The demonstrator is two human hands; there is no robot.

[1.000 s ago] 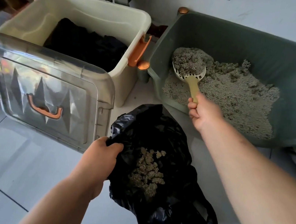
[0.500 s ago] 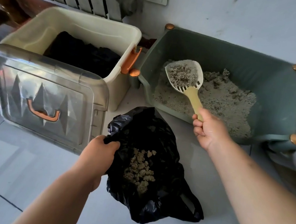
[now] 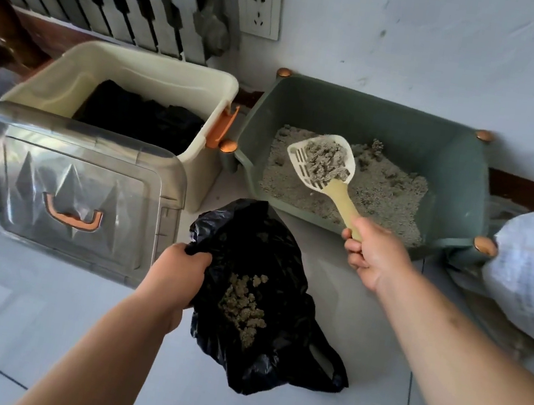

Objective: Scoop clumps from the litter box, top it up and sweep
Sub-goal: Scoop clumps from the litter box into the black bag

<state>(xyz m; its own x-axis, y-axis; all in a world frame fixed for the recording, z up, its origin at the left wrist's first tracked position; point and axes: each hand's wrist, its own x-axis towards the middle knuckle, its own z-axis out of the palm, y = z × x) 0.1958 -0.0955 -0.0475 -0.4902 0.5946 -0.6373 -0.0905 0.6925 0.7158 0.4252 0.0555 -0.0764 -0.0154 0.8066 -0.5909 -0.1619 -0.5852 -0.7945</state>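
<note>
1. The right hand [image 3: 373,256] grips the scoop [image 3: 329,184] at the very end of its handle, with the fingers curled round it. The bowl hangs over the litter box [image 3: 407,136], above the litter, heaped with grey clumps [image 3: 327,161].
2. The left hand [image 3: 175,275] has its fingers curled into the left rim of the bag [image 3: 286,250], bunching the plastic to hold the mouth up. The bag lies on the floor just in front of the box, and some waste [image 3: 243,303] is already inside it.
3. The step in hand looks to be carrying this load from box to bag. A light shake over the box first would let loose grains fall through the slots and back into the litter.
4. The bowl should stay level across the strip of bare floor between box and bag. It should come low over the mouth before it tips, aimed at the heap.
5. The bag's mouth looks slack and partly folded, so pulling the rim up and outward would give a wider target.
6. A grip that far back gives reach but little control, and a heaped bowl could spill at the edge. A slow turn of the wrist would suit better than a flick.
7. The white sack [image 3: 532,270] at the right carries rows of dark print, too blurred to read. I can make out no brand or label on the scoop, the box, the bag, the bin [image 3: 139,75] or its lid [image 3: 80,191]. The socket [image 3: 259,10] shows no lettering.
</note>
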